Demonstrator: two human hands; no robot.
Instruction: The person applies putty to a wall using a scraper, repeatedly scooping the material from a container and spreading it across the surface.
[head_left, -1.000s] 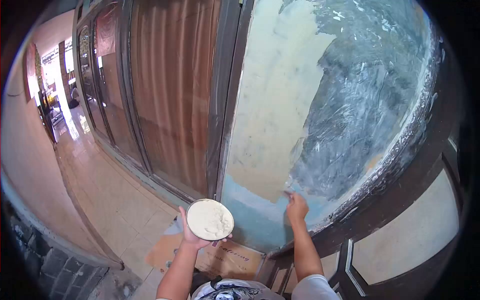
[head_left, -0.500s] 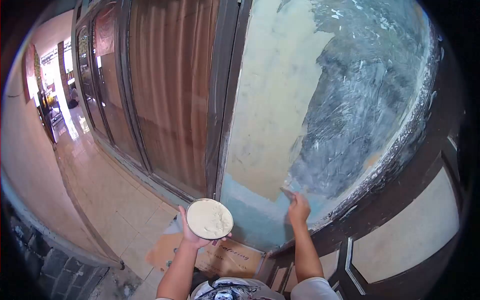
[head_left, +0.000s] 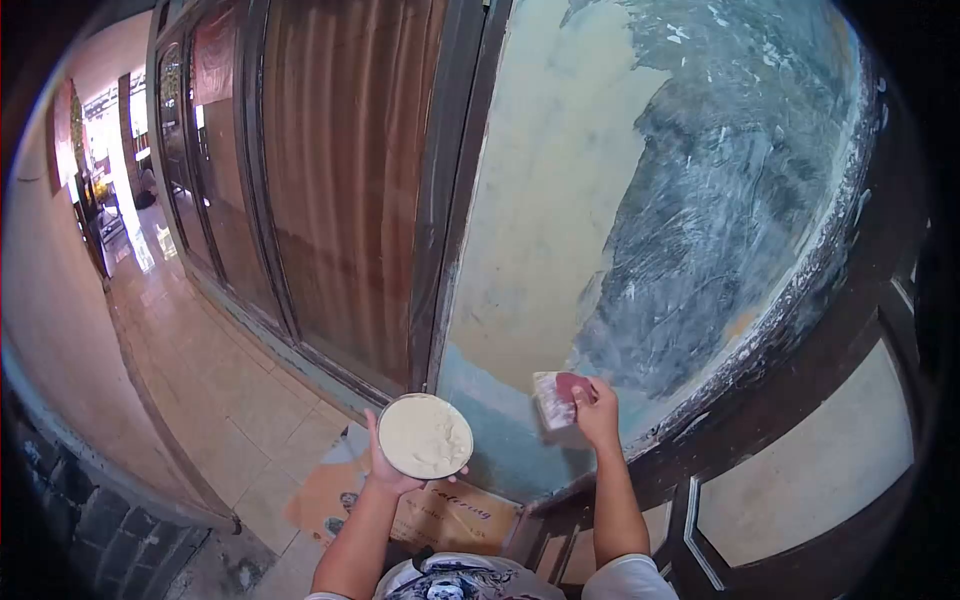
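My left hand (head_left: 388, 470) supports a round bowl of cream-coloured putty (head_left: 425, 436) from below, its thumb up along the side. The putty's surface is smooth at the left and churned at the right. In my right hand (head_left: 597, 412) is a putty knife with a dark red handle (head_left: 572, 388) and a broad blade (head_left: 553, 402) smeared with whitish putty. The blade faces me, in front of the lower wall. Behind it the wall (head_left: 540, 240) carries a cream layer at the left, a grey patch (head_left: 690, 230) at the right and bare light blue paint (head_left: 490, 410) along the bottom.
Left of the wall stands a dark-framed window (head_left: 345, 200) with a brown curtain. A dark wooden door with pale panels (head_left: 815, 460) is close at my right. Printed cardboard (head_left: 450, 515) lies on the tiled floor (head_left: 215, 400) below the bowl.
My right hand has turned the putty knife away from the wall, so its broad blade now shows. The bowl in my left hand has barely shifted.
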